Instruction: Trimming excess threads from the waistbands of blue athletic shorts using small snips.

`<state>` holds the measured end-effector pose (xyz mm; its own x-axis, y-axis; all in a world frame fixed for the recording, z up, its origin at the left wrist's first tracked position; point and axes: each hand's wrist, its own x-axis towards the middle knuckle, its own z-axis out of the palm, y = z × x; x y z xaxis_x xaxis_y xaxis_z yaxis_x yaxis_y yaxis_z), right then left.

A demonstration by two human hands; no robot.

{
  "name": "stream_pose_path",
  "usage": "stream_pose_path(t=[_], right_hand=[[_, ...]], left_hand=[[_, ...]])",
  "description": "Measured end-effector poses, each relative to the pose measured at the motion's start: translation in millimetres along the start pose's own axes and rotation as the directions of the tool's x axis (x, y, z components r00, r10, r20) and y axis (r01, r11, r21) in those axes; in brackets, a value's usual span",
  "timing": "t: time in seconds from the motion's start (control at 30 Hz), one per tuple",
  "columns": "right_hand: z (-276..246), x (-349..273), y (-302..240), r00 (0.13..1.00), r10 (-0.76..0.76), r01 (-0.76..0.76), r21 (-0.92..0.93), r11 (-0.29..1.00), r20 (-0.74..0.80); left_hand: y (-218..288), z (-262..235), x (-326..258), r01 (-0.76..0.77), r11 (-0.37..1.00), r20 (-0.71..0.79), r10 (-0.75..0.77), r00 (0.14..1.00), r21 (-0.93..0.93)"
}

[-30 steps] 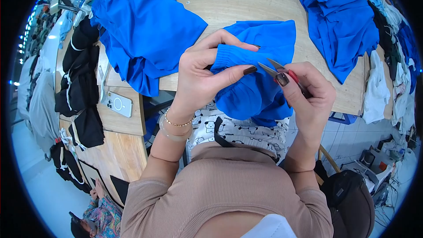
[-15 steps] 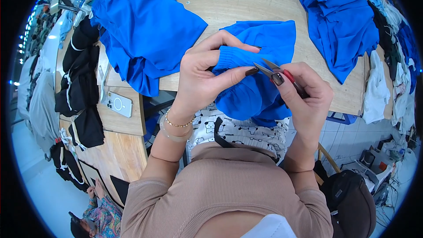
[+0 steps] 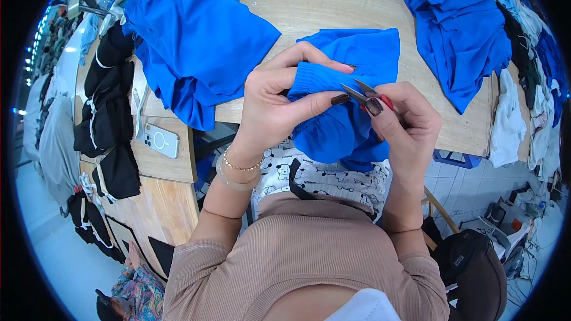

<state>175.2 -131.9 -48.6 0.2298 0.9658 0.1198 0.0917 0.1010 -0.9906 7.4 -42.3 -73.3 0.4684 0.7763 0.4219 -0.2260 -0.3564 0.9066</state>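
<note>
Head view. Wooden worktable [image 3: 333,0] fills the upper field, its near edge running across the middle of the picture. Your left hand [image 3: 270,110] is closed on the blue garment [image 3: 357,65]: thumb below and fingers curled over the top pinch its gathered, ribbed band. That garment lies at the table's near edge, its lower part hanging over the edge toward your lap. Your right hand [image 3: 404,122] is closed around a pair of thread snips [image 3: 357,92]. Their long axis runs from lower right to upper left, the metal tips pointing up and left, toward your left thumb, and resting at the gathered band; whether the blades touch the cloth cannot be told. On the left lies a heap of blue cloth [image 3: 190,41]; a second blue heap [image 3: 458,30] lies on the right. Black garments [image 3: 107,113] hang at the far left, and a white phone [image 3: 157,141] rests on a lower wooden shelf beside them.
</note>
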Motion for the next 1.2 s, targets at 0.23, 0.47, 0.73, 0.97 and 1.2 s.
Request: stream_pose_path(t=[0.23,0.47,0.73,0.97,1.2], right_hand=[[6,-4,2,0.996,-0.066,0.077,0.262,0.962,-0.053],[-7,4,-18,0.998,0.009,-0.004,0.073,0.997,-0.061],[-5,2,-19,0.989,0.145,-0.145,-0.005,0.989,0.004],[-7,2,-21,0.988,0.155,-0.154,-0.075,0.985,-0.001],[-7,2,-21,0.991,0.135,-0.133,-0.107,0.985,0.01]], left_hand=[[-1,2,3,-0.004,0.999,0.034,0.003,0.999,0.038],[-3,2,-2,0.008,0.998,-0.005,-0.008,1.0,0.062],[-3,0,-1,-0.048,0.991,0.026,0.045,0.999,0.126],[-1,-1,0,-0.098,0.976,0.047,0.09,0.995,0.195],[-1,-1,-1,-0.105,0.97,0.062,0.093,0.994,0.219]])
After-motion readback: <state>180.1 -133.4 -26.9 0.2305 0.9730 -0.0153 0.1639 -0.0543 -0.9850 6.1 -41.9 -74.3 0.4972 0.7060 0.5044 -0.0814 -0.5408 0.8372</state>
